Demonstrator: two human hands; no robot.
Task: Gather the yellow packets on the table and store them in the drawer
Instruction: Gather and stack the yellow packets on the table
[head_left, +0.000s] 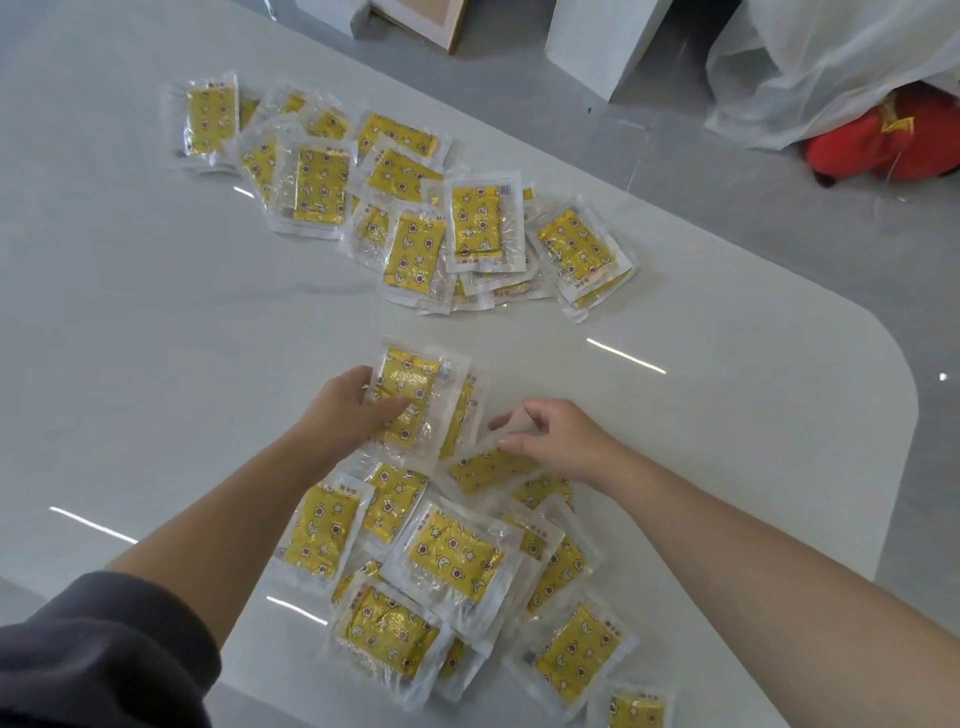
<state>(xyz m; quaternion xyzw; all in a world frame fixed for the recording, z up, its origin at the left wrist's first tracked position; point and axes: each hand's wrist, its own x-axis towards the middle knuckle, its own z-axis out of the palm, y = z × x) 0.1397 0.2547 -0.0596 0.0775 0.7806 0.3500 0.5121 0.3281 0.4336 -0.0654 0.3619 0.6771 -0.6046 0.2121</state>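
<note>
Several yellow packets in clear wrap lie on the white table (156, 364) in two groups. A far pile (395, 202) spreads across the table's upper middle. A near pile (457, 566) lies close to me. My left hand (348, 410) grips a small stack of packets (415, 395) lifted above the near pile, thumb on top. My right hand (556, 436) pinches the corner of another packet (488, 467) at the near pile's upper edge. No drawer is in view.
The table's rounded corner (883, 353) lies to the right, with grey floor beyond it. On the floor stand a white box (597, 47), a framed panel (426, 21), and a red object (883, 140) under white plastic sheeting (831, 62).
</note>
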